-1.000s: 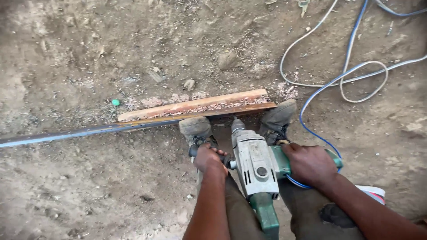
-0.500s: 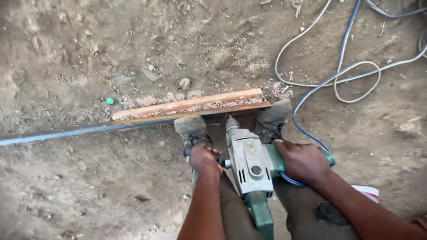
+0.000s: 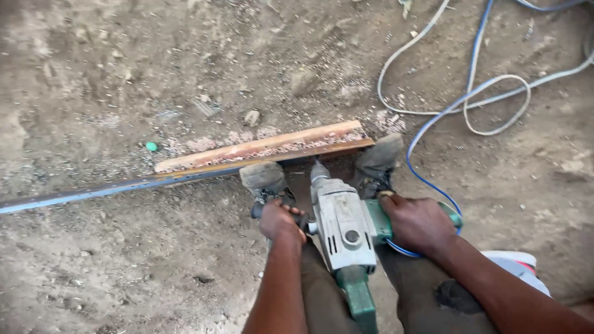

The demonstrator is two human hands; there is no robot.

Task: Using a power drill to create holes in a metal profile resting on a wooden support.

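I hold a large grey and green power drill (image 3: 342, 227) pointed down between my feet. My left hand (image 3: 279, 221) is closed around its black side handle. My right hand (image 3: 419, 222) grips the green handle on the other side. The drill's nose (image 3: 318, 171) meets a rusty angled metal bar (image 3: 263, 147) that lies on the dirt, covered with shavings. Both my shoes (image 3: 378, 156) press on the bar's near edge. A long dark metal strip (image 3: 93, 191) runs off to the left from under the bar.
Blue (image 3: 433, 120) and white cables (image 3: 495, 96) loop over the dirt at the upper right. A small green cap (image 3: 151, 146) lies left of the bar. Stones and rubble dot the ground. A white object (image 3: 516, 260) sits at the lower right.
The view has shifted slightly; the drill and both hands keep their grip and stay over the bar.
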